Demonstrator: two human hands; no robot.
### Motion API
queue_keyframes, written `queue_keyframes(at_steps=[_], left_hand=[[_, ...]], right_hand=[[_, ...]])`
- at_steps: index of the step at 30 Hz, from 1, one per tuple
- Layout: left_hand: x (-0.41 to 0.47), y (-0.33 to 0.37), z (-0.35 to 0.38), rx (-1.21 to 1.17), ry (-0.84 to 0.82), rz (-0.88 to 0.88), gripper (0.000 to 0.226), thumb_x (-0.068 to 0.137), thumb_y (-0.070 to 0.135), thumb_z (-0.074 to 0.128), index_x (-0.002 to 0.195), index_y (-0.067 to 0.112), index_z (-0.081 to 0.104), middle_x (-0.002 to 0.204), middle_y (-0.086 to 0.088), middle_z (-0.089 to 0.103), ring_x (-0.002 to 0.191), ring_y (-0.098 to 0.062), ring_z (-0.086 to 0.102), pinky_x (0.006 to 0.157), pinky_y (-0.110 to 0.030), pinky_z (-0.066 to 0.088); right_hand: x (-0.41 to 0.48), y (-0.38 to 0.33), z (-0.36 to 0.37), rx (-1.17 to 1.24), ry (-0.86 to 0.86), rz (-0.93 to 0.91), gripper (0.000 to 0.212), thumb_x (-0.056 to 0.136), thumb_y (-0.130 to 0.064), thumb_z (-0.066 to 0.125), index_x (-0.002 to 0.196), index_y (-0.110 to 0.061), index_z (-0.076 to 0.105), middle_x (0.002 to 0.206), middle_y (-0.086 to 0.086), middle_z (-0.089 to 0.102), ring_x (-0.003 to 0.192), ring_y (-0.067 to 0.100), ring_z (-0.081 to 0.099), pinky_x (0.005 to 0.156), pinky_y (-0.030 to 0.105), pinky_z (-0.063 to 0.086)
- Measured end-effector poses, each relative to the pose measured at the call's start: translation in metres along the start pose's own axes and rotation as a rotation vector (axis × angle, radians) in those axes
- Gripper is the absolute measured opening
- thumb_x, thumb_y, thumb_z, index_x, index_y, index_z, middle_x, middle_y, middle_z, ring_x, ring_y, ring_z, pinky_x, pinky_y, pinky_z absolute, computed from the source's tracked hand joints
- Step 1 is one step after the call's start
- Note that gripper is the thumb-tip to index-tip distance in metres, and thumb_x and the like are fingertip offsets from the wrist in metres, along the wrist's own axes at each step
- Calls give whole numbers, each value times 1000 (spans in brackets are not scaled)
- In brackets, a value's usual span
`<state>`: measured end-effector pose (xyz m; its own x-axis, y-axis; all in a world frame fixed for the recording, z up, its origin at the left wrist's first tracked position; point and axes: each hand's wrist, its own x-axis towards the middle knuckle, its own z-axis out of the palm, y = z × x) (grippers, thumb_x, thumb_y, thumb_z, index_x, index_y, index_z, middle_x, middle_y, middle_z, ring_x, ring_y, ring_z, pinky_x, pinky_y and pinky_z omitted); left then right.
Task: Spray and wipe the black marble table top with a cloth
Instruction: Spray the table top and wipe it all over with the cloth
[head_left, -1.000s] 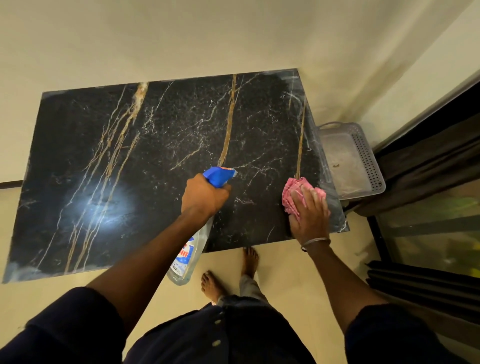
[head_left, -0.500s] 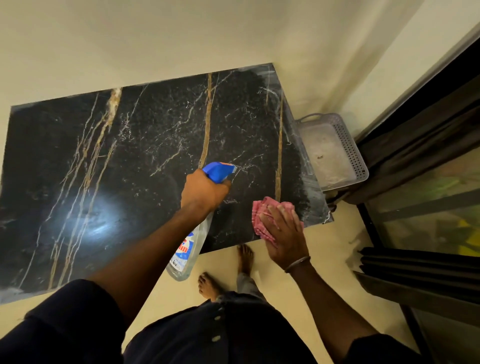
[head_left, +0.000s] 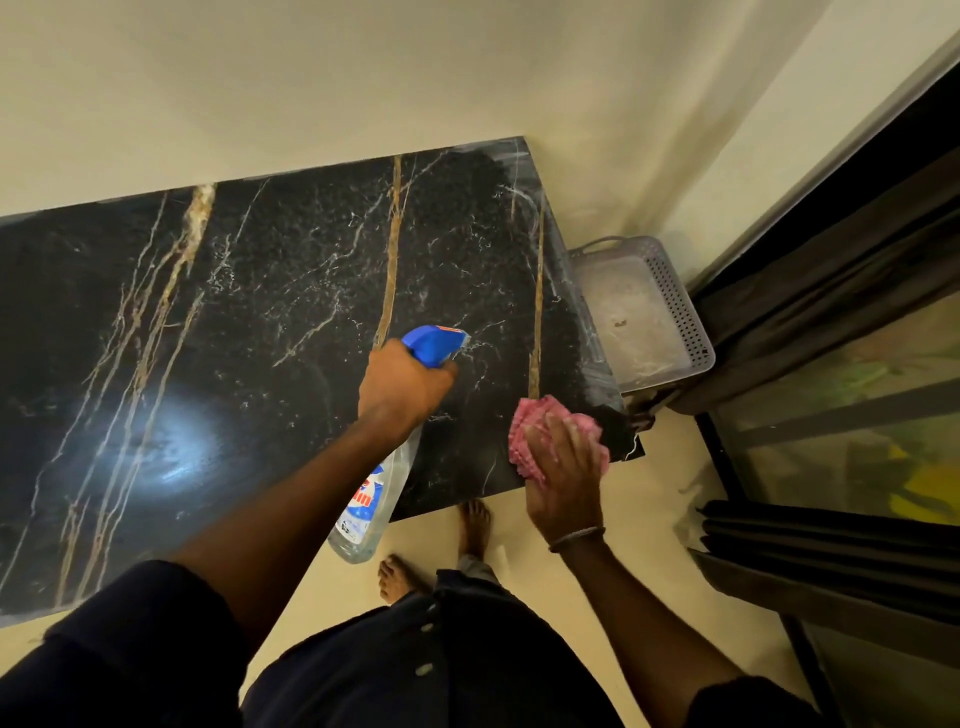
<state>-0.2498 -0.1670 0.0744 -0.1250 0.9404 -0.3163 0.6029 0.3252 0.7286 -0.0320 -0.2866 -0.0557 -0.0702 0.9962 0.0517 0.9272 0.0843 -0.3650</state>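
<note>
Left hand (head_left: 402, 387), centre frame: arm reaches in from lower left, fingers wrapped round the neck of the spray bottle (head_left: 363, 512), under its blue trigger head (head_left: 434, 343). The bottle is tilted, nozzle up-right over the black marble bench (head_left: 234, 338), clear base hanging past the bench's near edge. Can't tell the liquid level.

Right hand (head_left: 566, 478), right of centre: palm down, fingers spread flat on a bunched pink cloth (head_left: 530, 431), pressing it onto the bench's near right corner. There's a thin bangle on that wrist.

Grey perforated basket (head_left: 680, 306) sits low just beside the bench's right end, centre right of frame. It has a pale film on the bottom and a small brown speck. Bare feet (head_left: 472, 525) are on the floor below the near edge.
</note>
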Motion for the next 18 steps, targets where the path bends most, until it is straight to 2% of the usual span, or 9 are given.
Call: queue_keyframes(at_steps=[5,7,9,13,15,18], left_hand=[[8,16,9,14,6,16,24,83,31,69,102,19,60,78,4,63,71,-9,62,66,-26,53],[10,23,12,-16,2,14,22,86,26,69,103,18,59,78,4,61,71,-8,61,65,-22,49],[13,27,13,-22,9,16,21,85,26,69,102,18,60,78,2,62,70,-10,61,64,-23,49],[17,31,13,-34,22,11,16,84,26,69,95,17,60,73,1,61,65,-12,59,60,-24,48],[19,32,13,-46,24,8,17,84,26,68,95,16,60,74,0,61,65,-11,59,61,-24,48],[22,32,13,-55,47,-5,19,83,26,70,96,15,61,75,-1,62,66,-12,60,65,-28,54]], right_hand=[[6,12,-1,-72,-118,-331,53,98,-38,33,147,-20,43,156,11,34,148,34,20,117,54,19],[13,36,-9,-75,-90,-256,52,95,-35,40,146,-22,45,156,11,35,147,34,23,116,56,21],[22,59,-21,-40,-21,-68,51,93,-30,43,143,-21,48,152,13,40,144,36,30,114,59,24],[38,77,-28,75,94,218,54,90,-29,41,143,-18,46,150,15,43,138,40,37,106,58,39],[41,69,-25,15,113,255,56,90,-30,41,143,-15,48,151,18,40,138,40,36,111,57,34],[43,48,-17,-77,52,134,56,92,-35,39,145,-17,46,153,18,37,144,39,28,116,58,23]])
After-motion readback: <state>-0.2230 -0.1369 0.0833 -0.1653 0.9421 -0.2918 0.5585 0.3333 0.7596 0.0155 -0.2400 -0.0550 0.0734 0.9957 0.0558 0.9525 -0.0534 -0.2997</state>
